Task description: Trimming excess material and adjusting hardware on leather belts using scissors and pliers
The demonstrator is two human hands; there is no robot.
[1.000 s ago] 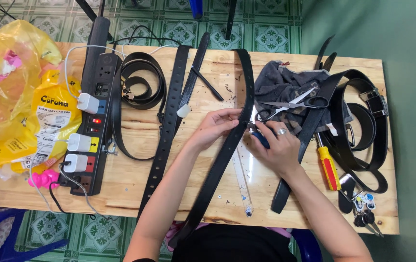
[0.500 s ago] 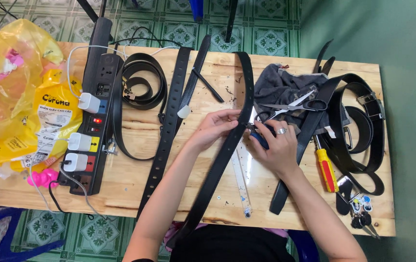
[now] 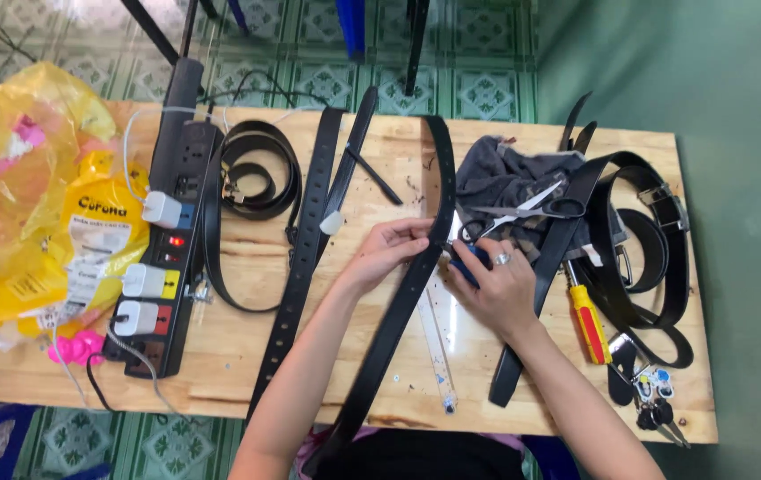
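A long black belt (image 3: 407, 293) runs from the table's far edge down to the front edge. My left hand (image 3: 387, 253) pinches its left edge near the middle. My right hand (image 3: 498, 286), with a ring on one finger, presses a blue-handled tool (image 3: 467, 260) against the belt's right edge. A clear plastic ruler (image 3: 438, 342) lies under the belt, just below both hands. The tool's tip is hidden by my fingers.
Scissors (image 3: 522, 213) rest on a grey cloth (image 3: 505, 178) beside my right hand. A yellow-red screwdriver (image 3: 590, 322), keys (image 3: 651, 400) and coiled belts (image 3: 647, 258) lie right. More black belts (image 3: 305, 258), a power strip (image 3: 167, 240) and yellow bags (image 3: 34, 196) lie left.
Both hands stay on the belt at the same spot. The view has shifted slightly; nothing on the table has visibly moved.
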